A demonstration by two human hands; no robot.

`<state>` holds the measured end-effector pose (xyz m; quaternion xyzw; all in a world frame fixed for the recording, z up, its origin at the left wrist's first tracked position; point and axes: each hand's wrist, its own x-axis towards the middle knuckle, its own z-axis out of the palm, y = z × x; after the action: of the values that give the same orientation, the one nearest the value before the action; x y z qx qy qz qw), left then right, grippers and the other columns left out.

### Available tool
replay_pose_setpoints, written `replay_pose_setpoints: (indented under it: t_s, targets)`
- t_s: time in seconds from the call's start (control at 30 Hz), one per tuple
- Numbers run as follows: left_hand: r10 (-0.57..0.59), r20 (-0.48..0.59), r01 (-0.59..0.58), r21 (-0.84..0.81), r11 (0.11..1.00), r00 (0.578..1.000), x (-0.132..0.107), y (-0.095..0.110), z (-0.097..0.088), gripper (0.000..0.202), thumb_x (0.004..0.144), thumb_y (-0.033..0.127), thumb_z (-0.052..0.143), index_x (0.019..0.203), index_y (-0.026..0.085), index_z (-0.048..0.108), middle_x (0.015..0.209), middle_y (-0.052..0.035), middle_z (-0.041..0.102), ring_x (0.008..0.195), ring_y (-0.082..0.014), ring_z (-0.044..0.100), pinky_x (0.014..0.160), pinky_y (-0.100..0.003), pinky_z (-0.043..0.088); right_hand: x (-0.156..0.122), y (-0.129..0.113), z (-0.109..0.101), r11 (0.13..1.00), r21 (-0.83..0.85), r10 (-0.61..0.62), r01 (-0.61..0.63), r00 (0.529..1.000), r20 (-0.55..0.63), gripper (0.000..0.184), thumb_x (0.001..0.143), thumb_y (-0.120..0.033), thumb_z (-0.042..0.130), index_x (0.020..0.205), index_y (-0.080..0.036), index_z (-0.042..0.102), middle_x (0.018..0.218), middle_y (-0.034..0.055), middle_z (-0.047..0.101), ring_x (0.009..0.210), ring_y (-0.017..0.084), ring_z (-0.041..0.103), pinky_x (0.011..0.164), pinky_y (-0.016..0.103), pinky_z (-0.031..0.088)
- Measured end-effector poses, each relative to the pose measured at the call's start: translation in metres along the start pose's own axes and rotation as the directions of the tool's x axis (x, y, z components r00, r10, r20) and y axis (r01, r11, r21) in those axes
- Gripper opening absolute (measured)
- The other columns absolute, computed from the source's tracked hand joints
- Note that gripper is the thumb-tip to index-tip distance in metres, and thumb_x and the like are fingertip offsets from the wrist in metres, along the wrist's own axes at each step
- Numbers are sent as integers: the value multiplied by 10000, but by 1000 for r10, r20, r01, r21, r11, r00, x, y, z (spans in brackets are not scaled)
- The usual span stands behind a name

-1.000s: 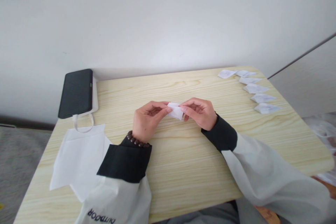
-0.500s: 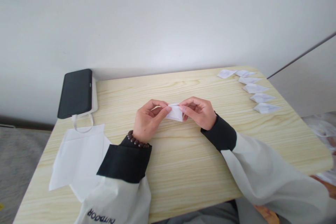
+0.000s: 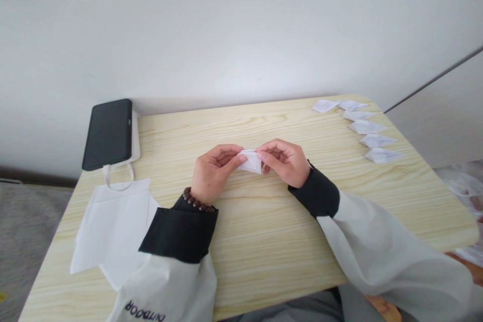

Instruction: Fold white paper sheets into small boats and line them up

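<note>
L grip (image 3: 212,173) at 9 o'clock & R grip (image 3: 290,163) at 2 o'clock pinch folded paper (image 3: 251,162), prob. light, thin, easily creased, best held by edges.

Plain, smooth, off-white wall (image 3: 241,25) filling upper part of view; soft, even light, brightest in hazy patch above middle of table. Rectangular, pale yellow wood-grain table (image 3: 279,251), rounded corners at right, far edge running along wall. Dark brown strip (image 3: 37,176) at wall's foot, left. Mottled grey floor (image 3: 30,241) below it. At right, thin dark slanting line (image 3: 433,80) bordering flat, pale grey panel (image 3: 453,115).
</note>
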<state>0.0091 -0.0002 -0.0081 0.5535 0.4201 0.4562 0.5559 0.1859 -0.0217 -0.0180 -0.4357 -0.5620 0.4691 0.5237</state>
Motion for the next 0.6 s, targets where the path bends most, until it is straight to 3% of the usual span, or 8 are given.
replay_pose_setpoints:
  t_s: [0.3,0.43,0.6]
  targets:
    - [33,-36,-34,-7,999,999,1,-3,0,223,666,297,764,798,145,668,813,-51,722,791,-177,672,757,-298,542,-1,3,-2,1000,-29,13,-13,1000,12,283,780,-378,644,947,-178,534,693,-8,642,543,104,619,444,194,491]
    - [34,-42,-34,-15,999,999,1,-3,1,199,673,276,761,794,148,670,805,-39,721,773,-157,667,742,-272,538,0,0,-2,994,-111,12,-9,1000,25,303,782,-396,627,965,-168,546,648,-24,593,470,74,535,398,183,407]
    - [10,-52,-11,-7,1000,999,0,-1,1,219,664,293,765,794,144,672,812,-48,723,782,-173,670,749,-289,542,1,-3,-2,969,-245,-16,35,997,78,251,747,-344,659,913,-175,574,648,-19,596,496,73,509,439,191,397]
